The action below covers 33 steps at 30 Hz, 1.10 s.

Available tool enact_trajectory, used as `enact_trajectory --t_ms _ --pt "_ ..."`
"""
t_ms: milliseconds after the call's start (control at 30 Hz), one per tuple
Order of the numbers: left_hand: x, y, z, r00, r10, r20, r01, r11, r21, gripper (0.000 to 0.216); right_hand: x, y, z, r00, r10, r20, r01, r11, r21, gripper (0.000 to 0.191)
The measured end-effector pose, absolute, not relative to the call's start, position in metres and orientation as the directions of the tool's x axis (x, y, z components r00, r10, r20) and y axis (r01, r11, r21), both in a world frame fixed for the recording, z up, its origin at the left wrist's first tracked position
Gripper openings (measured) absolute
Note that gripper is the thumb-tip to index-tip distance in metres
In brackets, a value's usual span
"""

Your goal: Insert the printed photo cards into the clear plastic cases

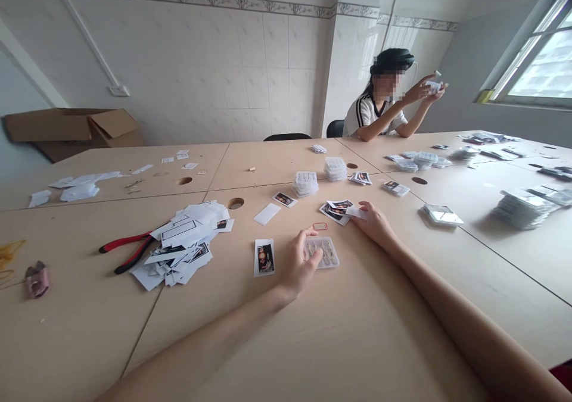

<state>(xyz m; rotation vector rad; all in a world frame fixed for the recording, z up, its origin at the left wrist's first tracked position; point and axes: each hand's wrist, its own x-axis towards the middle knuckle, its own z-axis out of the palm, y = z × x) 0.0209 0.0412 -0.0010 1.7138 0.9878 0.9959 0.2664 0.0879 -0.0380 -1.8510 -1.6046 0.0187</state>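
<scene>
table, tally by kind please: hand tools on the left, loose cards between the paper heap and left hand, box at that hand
red-and-black-handled pliers: 1
pink hand tool: 1
loose printed cards: 2
loose plain white card: 1
clear plastic box at left hand: 1
total: 6

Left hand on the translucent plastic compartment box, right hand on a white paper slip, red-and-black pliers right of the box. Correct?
No: the red-and-black pliers lie left of the translucent plastic compartment box, as the head view shows. The left hand on the box and right hand on the white paper slip are correct.
</scene>
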Motion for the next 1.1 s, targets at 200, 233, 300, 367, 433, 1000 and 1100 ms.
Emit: enact_trajectory --t_ms 200,233,300,367,433,1000,1100 --pt "0.020 0.042 -0.003 0.335 0.922 0.197 0.204 -0.275 0.940 0.024 0.274 0.089 -0.035 0.226 0.884 0.410 0.859 0.018 -0.512 0.036" --pt "0.020 0.042 -0.004 0.335 0.921 0.199 0.206 -0.278 0.938 0.023 0.276 0.089 -0.035 0.229 0.884 0.408 0.856 0.017 -0.517 0.036" --pt "0.020 0.042 -0.004 0.336 0.918 0.208 0.214 -0.290 0.933 0.022 0.280 0.089 -0.035 0.223 0.889 0.401 0.853 0.022 -0.522 0.034" --pt "0.020 0.042 -0.004 0.342 0.916 0.209 0.219 -0.294 0.930 0.021 0.281 0.088 -0.035 0.205 0.893 0.401 0.857 0.035 -0.514 0.036" --pt "0.020 0.042 -0.004 0.346 0.915 0.205 0.215 -0.291 0.932 0.021 0.278 0.086 -0.034 0.198 0.888 0.415 0.863 0.043 -0.503 0.039" --pt "0.021 0.044 -0.005 0.342 0.916 0.211 0.228 -0.299 0.927 0.018 0.228 0.079 -0.026 -0.268 0.812 0.519 0.954 0.299 0.025 0.029" --pt "0.021 0.044 -0.005 0.349 0.912 0.214 0.239 -0.308 0.921 0.017 0.229 0.081 -0.026 -0.278 0.813 0.511 0.948 0.319 0.007 0.033"
